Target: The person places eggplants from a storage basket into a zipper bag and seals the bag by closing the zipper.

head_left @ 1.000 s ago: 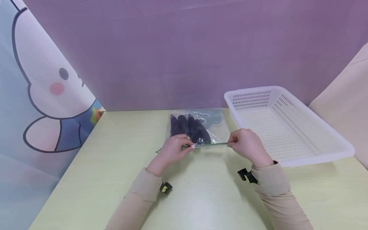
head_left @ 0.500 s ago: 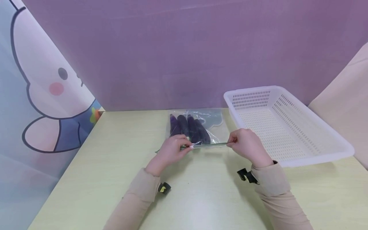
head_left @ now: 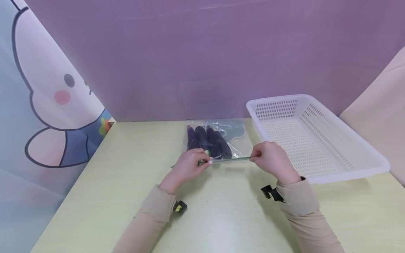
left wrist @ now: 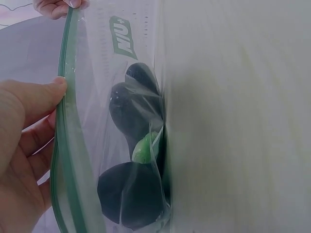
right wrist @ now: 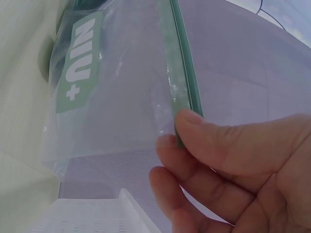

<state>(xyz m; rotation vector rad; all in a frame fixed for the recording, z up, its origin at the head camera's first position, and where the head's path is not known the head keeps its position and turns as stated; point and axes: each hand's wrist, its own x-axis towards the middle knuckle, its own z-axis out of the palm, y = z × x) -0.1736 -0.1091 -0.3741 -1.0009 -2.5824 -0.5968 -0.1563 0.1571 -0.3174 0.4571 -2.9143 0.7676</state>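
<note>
A clear zip bag (head_left: 238, 142) lies on the table with several dark purple eggplants (head_left: 212, 142) inside. One eggplant's green stem end (left wrist: 145, 149) shows through the plastic in the left wrist view. My left hand (head_left: 188, 164) pinches the green zip strip (left wrist: 71, 160) between thumb and fingers, partway along it. At the strip's right end, my right hand (head_left: 274, 160) grips the bag's corner with thumb and index finger, as the right wrist view shows. Between both hands the strip is stretched straight, lifted toward me. A green printed label (right wrist: 80, 63) is on the bag's face.
A white perforated plastic basket (head_left: 345, 172) stands at the right, close beside my right hand. Behind the pale wooden table (head_left: 126, 175) rises a purple backdrop (head_left: 190, 63). A cartoon-printed cloth (head_left: 47, 140) hangs on the left.
My left hand has shifted very slightly left along the zip strip. The right hand, the bag and the basket look unmoved.
</note>
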